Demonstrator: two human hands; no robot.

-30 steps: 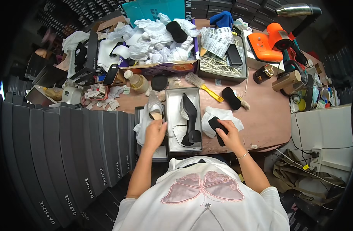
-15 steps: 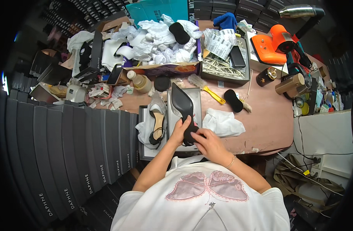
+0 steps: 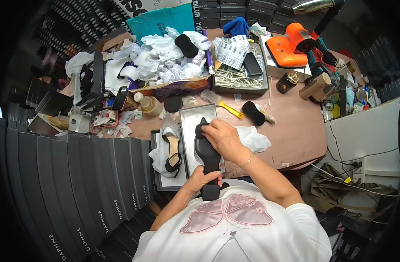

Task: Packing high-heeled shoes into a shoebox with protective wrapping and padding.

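My left hand (image 3: pixel 199 180) is wrapped round the narrow waist of a black high-heeled shoe (image 3: pixel 207 151), its sole turned up and its pointed toe away from me. In my right hand (image 3: pixel 225 139) is a small black sponge pad (image 3: pixel 201 130), pressed to the sole near the toe. Part of the pad is hidden by the fingers. The matching shoe (image 3: pixel 173 150), glittery with a black ankle strap, lies in white tissue in an open grey shoebox (image 3: pixel 166 188) on the left. Beneath the held shoe is a pale-lined box part (image 3: pixel 189 117).
A white cloth (image 3: pixel 257 140), a black peanut-shaped sponge (image 3: pixel 253 113) and a yellow-handled brush (image 3: pixel 231 110) lie to the right. Behind stand a glue bottle (image 3: pixel 148 105), a carton of crumpled tissue (image 3: pixel 178 85) and a box of white sticks (image 3: pixel 239 88). Stacked dark shoeboxes (image 3: pixel 69 183) rise at the left.
My right hand has slid with the pad from the heel end up to the toe end of the sole. The shoe and my left hand have come nearer to me. The view has shifted slightly.
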